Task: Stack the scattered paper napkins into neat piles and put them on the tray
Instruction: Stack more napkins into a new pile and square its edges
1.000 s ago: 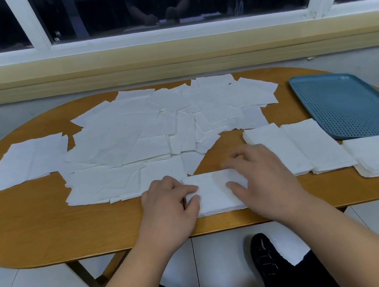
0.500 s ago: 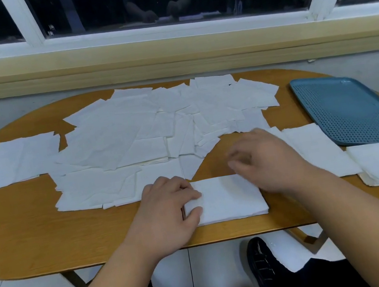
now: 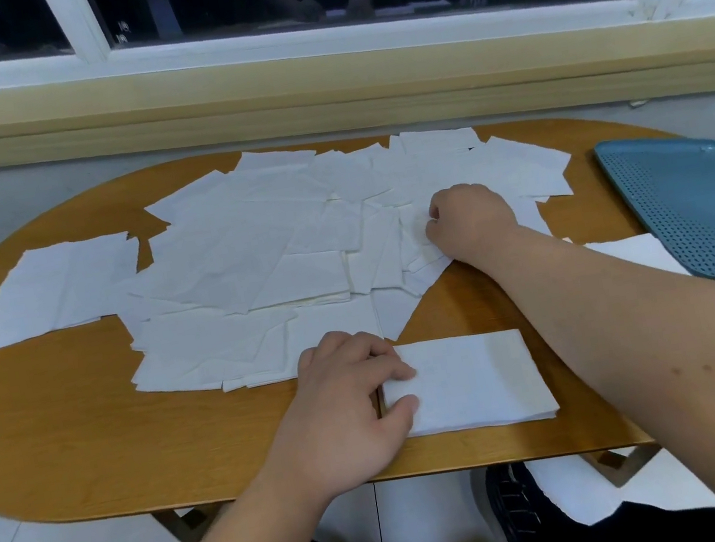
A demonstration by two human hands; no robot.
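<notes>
1. Fingers [image 3: 395,374] of left hand [image 3: 346,406] lie flat, pressing neat rectangular pile of white paper napkins [image 3: 471,382] at 6 o'clock; right hand [image 3: 471,222] curled, pinching into scattered white paper napkins [image 3: 249,261], centre.
2. Blue perforated plastic tray [image 3: 693,207], 3 o'clock, holds nothing visible; most sheets unstacked.
3. Pile's long axis runs 9-to-3.
</notes>
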